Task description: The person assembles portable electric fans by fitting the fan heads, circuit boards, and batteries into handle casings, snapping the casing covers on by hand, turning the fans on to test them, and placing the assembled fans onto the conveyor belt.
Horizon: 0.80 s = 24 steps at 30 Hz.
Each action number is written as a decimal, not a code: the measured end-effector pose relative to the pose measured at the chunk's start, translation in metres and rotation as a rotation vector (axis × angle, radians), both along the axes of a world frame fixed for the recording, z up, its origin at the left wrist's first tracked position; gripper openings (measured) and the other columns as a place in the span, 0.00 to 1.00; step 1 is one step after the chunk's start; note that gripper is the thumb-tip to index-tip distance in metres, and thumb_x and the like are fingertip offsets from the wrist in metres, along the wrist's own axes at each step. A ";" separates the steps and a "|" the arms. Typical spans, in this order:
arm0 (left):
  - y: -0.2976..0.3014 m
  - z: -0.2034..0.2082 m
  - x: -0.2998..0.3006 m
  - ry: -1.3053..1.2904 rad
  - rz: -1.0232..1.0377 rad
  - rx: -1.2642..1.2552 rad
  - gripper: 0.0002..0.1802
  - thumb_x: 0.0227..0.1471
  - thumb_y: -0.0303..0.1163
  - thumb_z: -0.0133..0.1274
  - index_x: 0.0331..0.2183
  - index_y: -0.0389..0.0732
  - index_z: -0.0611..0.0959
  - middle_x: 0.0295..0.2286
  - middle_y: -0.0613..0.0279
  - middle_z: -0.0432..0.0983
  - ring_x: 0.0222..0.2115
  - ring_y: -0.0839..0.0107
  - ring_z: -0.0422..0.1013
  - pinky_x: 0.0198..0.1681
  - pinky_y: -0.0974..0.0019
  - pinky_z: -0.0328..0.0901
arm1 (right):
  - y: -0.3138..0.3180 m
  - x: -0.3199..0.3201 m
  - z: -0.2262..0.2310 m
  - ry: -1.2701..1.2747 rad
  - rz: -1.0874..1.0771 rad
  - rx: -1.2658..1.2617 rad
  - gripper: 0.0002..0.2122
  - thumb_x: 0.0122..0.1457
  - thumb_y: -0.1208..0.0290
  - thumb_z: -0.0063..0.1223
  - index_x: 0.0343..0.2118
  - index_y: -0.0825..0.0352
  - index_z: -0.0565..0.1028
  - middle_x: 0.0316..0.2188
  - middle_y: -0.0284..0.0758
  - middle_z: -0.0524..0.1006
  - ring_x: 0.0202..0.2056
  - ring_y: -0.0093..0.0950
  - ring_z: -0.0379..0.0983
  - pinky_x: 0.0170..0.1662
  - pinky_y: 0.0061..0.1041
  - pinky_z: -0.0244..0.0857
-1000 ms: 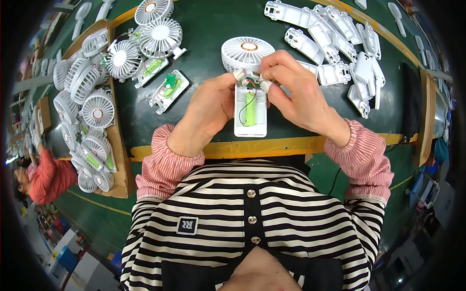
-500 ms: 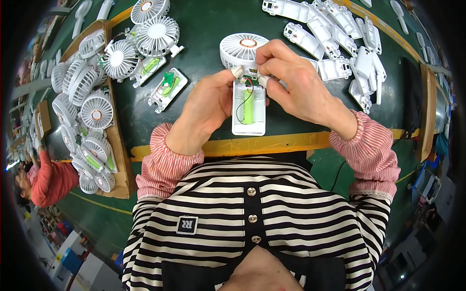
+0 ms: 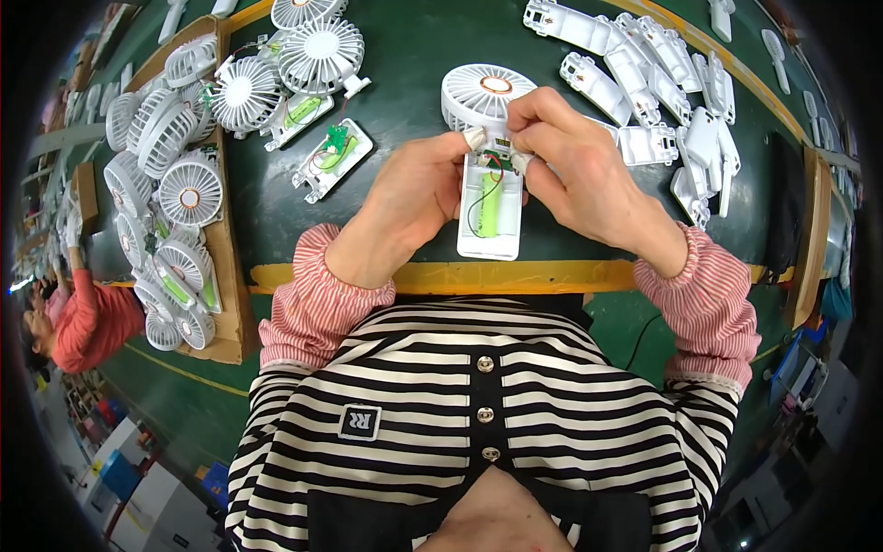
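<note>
white fan (image 3: 490, 173) between hands (image 3: 409, 189), touched by both

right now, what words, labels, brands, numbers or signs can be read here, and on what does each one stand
Square black patch with pale border on the black-and-cream striped top: pale lettering, not copied here.
Light-green cylindrical battery: any print too small to read.
No other text is legible.

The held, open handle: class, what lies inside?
Inside the handle lie a green battery and thin wires; a green circuit board sits at its far end. What lies beneath battery and board is covered.
</note>
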<state>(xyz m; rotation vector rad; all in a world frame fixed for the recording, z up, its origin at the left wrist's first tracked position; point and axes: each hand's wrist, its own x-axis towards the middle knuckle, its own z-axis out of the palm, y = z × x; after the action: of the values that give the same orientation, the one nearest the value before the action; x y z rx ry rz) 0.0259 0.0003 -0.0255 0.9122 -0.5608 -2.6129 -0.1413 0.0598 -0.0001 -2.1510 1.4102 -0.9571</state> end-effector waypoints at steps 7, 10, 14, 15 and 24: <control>-0.003 0.000 0.001 0.004 -0.043 -0.019 0.20 0.53 0.35 0.36 0.42 0.30 0.68 0.35 0.52 0.72 0.32 0.60 0.72 0.37 0.61 0.68 | -0.001 -0.001 0.002 -0.003 0.010 0.051 0.05 0.41 0.86 0.44 0.25 0.74 0.66 0.32 0.38 0.66 0.29 0.33 0.67 0.31 0.23 0.62; -0.004 -0.001 0.003 -0.005 -0.080 -0.037 0.20 0.53 0.35 0.34 0.43 0.32 0.67 0.36 0.52 0.71 0.34 0.61 0.71 0.40 0.60 0.67 | -0.002 -0.001 0.001 0.026 0.023 0.039 0.06 0.41 0.87 0.44 0.25 0.74 0.66 0.32 0.38 0.66 0.29 0.33 0.67 0.31 0.24 0.62; -0.001 -0.002 0.004 -0.040 -0.036 -0.026 0.18 0.53 0.35 0.36 0.41 0.33 0.69 0.35 0.55 0.72 0.34 0.66 0.71 0.39 0.63 0.67 | -0.001 0.002 0.002 0.114 0.033 -0.041 0.04 0.39 0.84 0.47 0.21 0.73 0.66 0.31 0.37 0.66 0.31 0.34 0.67 0.26 0.27 0.64; -0.001 -0.003 0.004 -0.076 -0.059 -0.033 0.17 0.53 0.35 0.37 0.40 0.34 0.70 0.35 0.58 0.72 0.35 0.69 0.70 0.39 0.64 0.66 | 0.000 0.003 0.001 0.180 0.028 -0.073 0.04 0.39 0.84 0.47 0.20 0.73 0.66 0.32 0.37 0.66 0.31 0.33 0.67 0.25 0.27 0.65; 0.003 0.001 0.007 -0.088 -0.059 -0.085 0.14 0.50 0.34 0.44 0.35 0.34 0.74 0.30 0.61 0.73 0.29 0.73 0.71 0.33 0.69 0.67 | 0.005 0.009 0.000 0.368 0.079 -0.138 0.05 0.37 0.79 0.47 0.19 0.73 0.66 0.32 0.36 0.64 0.32 0.30 0.64 0.22 0.23 0.66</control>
<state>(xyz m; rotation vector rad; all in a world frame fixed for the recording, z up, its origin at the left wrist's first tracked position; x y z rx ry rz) 0.0326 0.0032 -0.0249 1.0013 -0.7262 -2.5883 -0.1322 0.0649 -0.0003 -2.5660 1.4400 -0.6697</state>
